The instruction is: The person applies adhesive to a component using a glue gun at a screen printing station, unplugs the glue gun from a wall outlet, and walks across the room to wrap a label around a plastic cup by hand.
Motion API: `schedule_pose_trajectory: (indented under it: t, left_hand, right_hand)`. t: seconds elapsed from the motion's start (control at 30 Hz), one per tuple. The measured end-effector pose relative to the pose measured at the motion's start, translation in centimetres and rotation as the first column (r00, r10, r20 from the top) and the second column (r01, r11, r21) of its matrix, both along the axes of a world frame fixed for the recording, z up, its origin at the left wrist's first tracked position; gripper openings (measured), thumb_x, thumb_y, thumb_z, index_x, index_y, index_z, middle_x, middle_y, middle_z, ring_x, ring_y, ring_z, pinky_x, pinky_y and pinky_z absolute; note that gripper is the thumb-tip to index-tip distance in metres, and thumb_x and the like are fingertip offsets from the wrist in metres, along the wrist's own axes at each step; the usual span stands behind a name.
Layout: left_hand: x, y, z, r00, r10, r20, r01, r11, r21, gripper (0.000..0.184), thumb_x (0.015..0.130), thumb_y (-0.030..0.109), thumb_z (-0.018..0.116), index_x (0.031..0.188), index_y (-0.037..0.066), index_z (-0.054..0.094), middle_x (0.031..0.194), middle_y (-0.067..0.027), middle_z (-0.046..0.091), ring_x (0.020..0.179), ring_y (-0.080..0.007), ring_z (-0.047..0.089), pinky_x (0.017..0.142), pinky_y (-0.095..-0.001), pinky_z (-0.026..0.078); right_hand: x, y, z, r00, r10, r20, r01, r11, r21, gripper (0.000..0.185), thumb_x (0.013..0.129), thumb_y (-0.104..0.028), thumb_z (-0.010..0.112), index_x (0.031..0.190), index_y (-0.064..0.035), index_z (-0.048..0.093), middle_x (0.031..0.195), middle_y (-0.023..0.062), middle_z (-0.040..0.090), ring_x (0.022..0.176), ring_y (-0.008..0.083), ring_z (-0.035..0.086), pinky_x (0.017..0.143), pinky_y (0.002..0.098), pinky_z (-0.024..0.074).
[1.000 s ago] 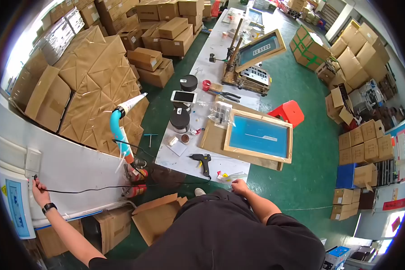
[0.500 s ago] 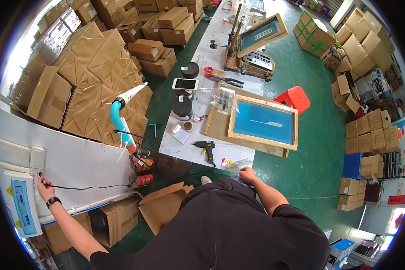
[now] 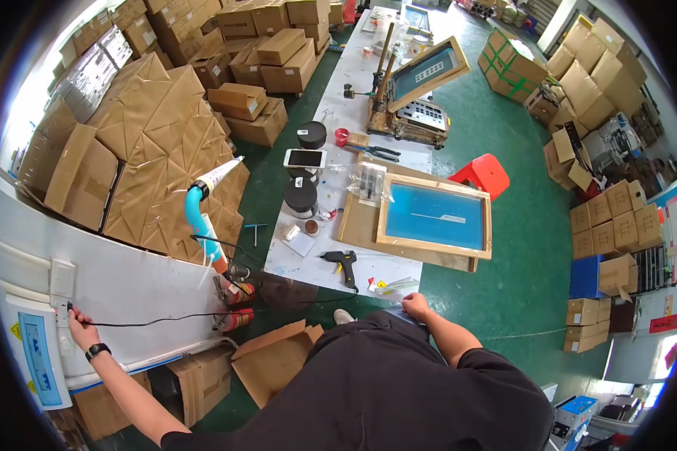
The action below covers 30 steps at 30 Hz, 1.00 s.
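At nine o'clock from us, our left hand (image 3: pixel 82 329) is pinched closed on a small black plug (image 3: pixel 70 307) at the wall socket (image 3: pixel 61 313). Its black cord (image 3: pixel 158 322) runs toward three o'clock. At one o'clock, our right hand (image 3: pixel 416 304) is half curled by the white table (image 3: pixel 289 262); we cannot tell if it holds anything. The glue gun (image 3: pixel 344 261) lies on the table between eleven and twelve o'clock.

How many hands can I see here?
2: the left hand, holding the black cord beside a white wall fitting, and the right hand, beside the table.
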<state>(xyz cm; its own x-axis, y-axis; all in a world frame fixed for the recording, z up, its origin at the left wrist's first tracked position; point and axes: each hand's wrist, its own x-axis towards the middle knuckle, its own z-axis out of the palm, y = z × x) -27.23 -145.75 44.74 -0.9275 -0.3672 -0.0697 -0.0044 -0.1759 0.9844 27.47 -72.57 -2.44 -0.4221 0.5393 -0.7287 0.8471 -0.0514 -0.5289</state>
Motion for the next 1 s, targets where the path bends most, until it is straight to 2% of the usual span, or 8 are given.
schedule_pose_trajectory:
  t: [0.23,0.67,0.7,0.73,0.8,0.9,0.97,1.0]
  left_hand:
    - [-0.8,-1.3,-0.6,0.995,-0.003,0.096,0.006,1.0,-0.03,0.015,0.106,0.023,0.066,0.101,0.009,0.069,0.076,0.005,0.064,0.056,-0.0038,0.048,0.05,-0.019,0.038]
    - [-1.3,-1.3,-3.7,0.949,0.314,0.026,-0.313,0.949,-0.045,0.029,0.104,0.036,0.065,0.099,0.009,0.07,0.078,0.0017,0.067,0.064,-0.0083,0.057,0.057,-0.0224,0.044]
    - [-1.3,-1.3,-3.7,0.943,0.334,0.012,-0.333,0.942,-0.046,0.03,0.104,0.037,0.065,0.099,0.009,0.07,0.078,0.0014,0.067,0.065,-0.0087,0.058,0.058,-0.0227,0.045]
    - [-1.4,-1.2,-3.7,0.937,0.349,0.0,-0.348,0.936,-0.054,0.031,0.104,0.039,0.065,0.099,0.009,0.07,0.078,0.0011,0.067,0.065,-0.0091,0.058,0.059,-0.0229,0.046]
    - [-1.5,-0.9,-3.7,0.934,0.358,-0.013,-0.357,0.93,-0.091,0.033,0.104,0.041,0.065,0.098,0.008,0.07,0.078,0.0005,0.068,0.067,-0.0099,0.06,0.06,-0.0235,0.047]
    - [-1.6,-0.3,-3.6,0.937,0.348,-0.035,-0.35,0.928,-0.129,0.037,0.103,0.044,0.065,0.098,0.008,0.07,0.079,-0.0003,0.069,0.069,-0.011,0.062,0.062,-0.0244,0.048]
    - [1.0,-1.6,-6.5,0.874,0.473,-0.114,-0.416,0.606,-0.678,0.076,0.101,0.068,0.048,0.102,-0.006,0.068,0.093,-0.0166,0.075,0.083,-0.0351,0.068,0.08,-0.0452,0.053]
    - [0.5,-1.1,-6.6,0.881,0.46,-0.115,-0.406,0.605,-0.685,0.076,0.101,0.068,0.048,0.102,-0.006,0.068,0.093,-0.0166,0.075,0.083,-0.0351,0.068,0.08,-0.0452,0.053]
  right_hand:
    - [-1.1,-0.2,1.6,0.999,-0.025,0.04,0.024,1.0,0.018,0.031,0.086,-0.018,0.065,0.107,0.0012,0.078,0.086,0.014,0.077,0.072,0.0254,0.073,0.072,0.0356,0.0582]
    - [0.2,0.3,-1.2,0.995,0.097,0.033,-0.099,0.994,0.051,0.032,0.085,-0.02,0.067,0.106,0.0012,0.078,0.088,0.0147,0.078,0.079,0.0278,0.073,0.075,0.0363,0.0583]
    - [1.8,1.0,-3.9,0.925,0.166,-0.343,-0.118,0.98,0.158,0.032,0.085,-0.019,0.067,0.106,0.0021,0.078,0.088,0.0149,0.078,0.078,0.0275,0.073,0.075,0.0359,0.0582]
    - [3.7,0.9,-6.3,0.717,0.239,-0.655,-0.087,0.963,0.256,0.032,0.086,-0.019,0.067,0.106,0.003,0.077,0.087,0.0151,0.077,0.078,0.0271,0.072,0.075,0.0355,0.0581]
    - [0.8,0.9,1.4,0.997,0.05,-0.052,-0.047,0.997,0.059,0.032,0.086,-0.019,0.067,0.106,0.0049,0.076,0.084,0.0156,0.076,0.074,0.0257,0.071,0.072,0.0342,0.0578]
    - [3.5,1.3,1.8,0.994,-0.052,-0.1,0.06,0.995,0.081,0.028,0.085,-0.016,0.068,0.102,0.0053,0.075,0.079,0.0142,0.074,0.069,0.0245,0.069,0.07,0.0335,0.0573]
    - [7.3,1.1,2.0,0.995,-0.079,-0.064,0.084,0.993,0.084,0.027,0.085,-0.015,0.069,0.102,0.0048,0.075,0.078,0.0133,0.074,0.068,0.0235,0.069,0.069,0.0328,0.057]
    - [8.7,1.6,2.2,0.995,-0.081,-0.049,0.086,0.991,0.104,0.027,0.084,-0.015,0.07,0.102,0.0043,0.075,0.077,0.0124,0.074,0.067,0.0225,0.069,0.068,0.0321,0.0566]
